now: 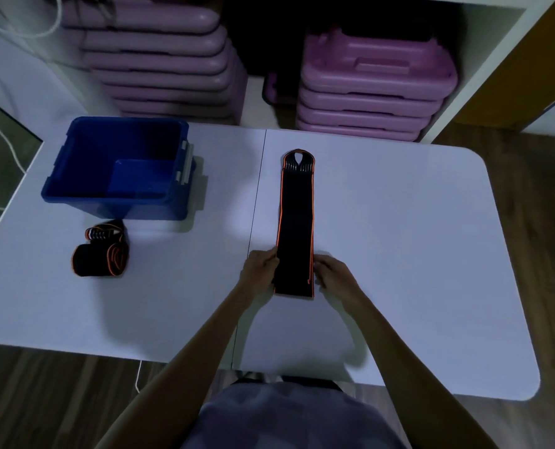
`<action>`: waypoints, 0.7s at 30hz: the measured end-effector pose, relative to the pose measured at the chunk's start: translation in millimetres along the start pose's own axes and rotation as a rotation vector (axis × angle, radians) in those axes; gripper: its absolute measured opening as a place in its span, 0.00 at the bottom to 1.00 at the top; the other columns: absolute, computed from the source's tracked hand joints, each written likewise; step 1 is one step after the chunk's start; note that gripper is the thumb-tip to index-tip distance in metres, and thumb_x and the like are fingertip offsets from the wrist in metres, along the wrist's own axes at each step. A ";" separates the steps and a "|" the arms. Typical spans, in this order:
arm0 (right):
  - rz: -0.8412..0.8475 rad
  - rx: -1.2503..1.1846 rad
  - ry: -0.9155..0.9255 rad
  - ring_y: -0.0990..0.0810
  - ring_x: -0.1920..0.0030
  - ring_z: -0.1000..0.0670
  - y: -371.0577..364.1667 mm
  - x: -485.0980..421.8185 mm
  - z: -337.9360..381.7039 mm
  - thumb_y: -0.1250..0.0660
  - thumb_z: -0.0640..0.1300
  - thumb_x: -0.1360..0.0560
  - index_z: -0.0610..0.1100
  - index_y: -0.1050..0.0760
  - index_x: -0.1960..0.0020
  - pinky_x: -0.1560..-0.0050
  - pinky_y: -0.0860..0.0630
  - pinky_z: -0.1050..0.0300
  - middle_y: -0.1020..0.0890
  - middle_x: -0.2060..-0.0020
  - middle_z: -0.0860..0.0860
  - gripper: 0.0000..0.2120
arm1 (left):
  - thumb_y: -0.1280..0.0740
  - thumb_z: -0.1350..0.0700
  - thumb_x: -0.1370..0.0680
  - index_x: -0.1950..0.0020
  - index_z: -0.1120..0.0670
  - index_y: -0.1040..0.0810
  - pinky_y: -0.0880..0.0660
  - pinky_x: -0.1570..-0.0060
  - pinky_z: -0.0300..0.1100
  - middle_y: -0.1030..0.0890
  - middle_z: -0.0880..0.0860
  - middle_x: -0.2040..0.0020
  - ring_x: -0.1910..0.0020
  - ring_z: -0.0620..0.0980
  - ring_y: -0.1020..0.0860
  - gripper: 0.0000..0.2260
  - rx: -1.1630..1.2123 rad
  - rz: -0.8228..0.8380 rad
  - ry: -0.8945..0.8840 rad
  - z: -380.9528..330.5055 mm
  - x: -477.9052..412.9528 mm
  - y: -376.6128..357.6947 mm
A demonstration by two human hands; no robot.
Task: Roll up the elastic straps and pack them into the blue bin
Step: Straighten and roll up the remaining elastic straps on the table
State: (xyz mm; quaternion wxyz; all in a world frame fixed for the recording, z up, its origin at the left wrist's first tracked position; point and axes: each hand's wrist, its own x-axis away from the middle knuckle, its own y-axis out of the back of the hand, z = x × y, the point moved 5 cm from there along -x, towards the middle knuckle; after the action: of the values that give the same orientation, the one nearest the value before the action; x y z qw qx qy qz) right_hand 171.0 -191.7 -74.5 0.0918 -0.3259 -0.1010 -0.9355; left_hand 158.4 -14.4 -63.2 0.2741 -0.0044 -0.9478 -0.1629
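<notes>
Both hands — left hand (260, 266), right hand (330, 273) — pinch the near end of the flat elastic strap (296, 222); far left, the blue bin (75, 176) sits empty — a bunched strap (101, 251) beside it.

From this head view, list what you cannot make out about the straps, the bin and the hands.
- Blue bin: its near wall hides part of the floor; no strap shows inside.
- Flat black strap: its underside is against the white table, so any second layer is unclear.
- Left hand and right hand: the fingertips blur at the strap's edges; pinching or only pressing, I cannot tell.
- Bundled strap: too dark to count its turns.
</notes>
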 end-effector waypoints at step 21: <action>-0.064 -0.027 0.145 0.27 0.67 0.54 -9.4 31.7 -22.5 0.46 0.46 0.18 0.53 0.24 0.40 0.66 0.31 0.59 0.24 0.63 0.53 0.14 | 0.45 0.64 0.20 0.59 0.60 0.29 0.40 0.76 0.26 0.35 0.52 0.68 0.75 0.39 0.36 0.09 0.210 -0.057 0.067 17.4 51.9 -3.9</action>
State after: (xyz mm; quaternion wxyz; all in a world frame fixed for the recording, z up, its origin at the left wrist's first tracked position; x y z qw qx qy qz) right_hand 131.1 -191.5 -73.1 0.0645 -0.2549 -0.0920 -0.9604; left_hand 104.9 -16.9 -51.1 0.2996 0.0570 -0.9497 -0.0705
